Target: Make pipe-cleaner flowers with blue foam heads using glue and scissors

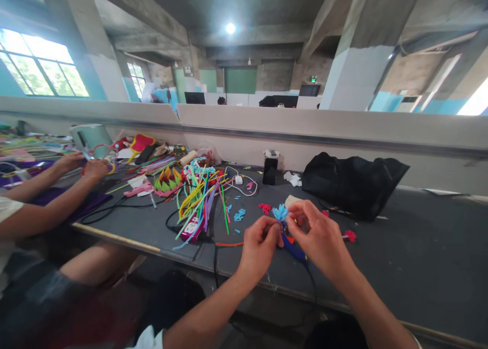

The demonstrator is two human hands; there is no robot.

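Observation:
A light-blue fuzzy flower (280, 212), apparently made of short pipe-cleaner pieces, is held up over the table edge. My left hand (259, 244) pinches it low, at its base, with thumb and forefinger. Just to the right, my right hand (320, 234) has thumb and forefinger brought together beside the petals; whatever lies between those fingertips is too small to make out. Below and between both hands lies a dark-blue glue gun (294, 250) with its cord trailing off the table. Cut blue pieces (239, 215) and red pieces (264, 208) lie beyond my left hand.
A heap of coloured pipe cleaners (202, 194) lies left of centre by a magenta power strip (191, 229). A phone (270, 171) stands upright at the back. A black bag (351, 183) rests at right. A co-worker's hands (93, 169) hold scissors at left.

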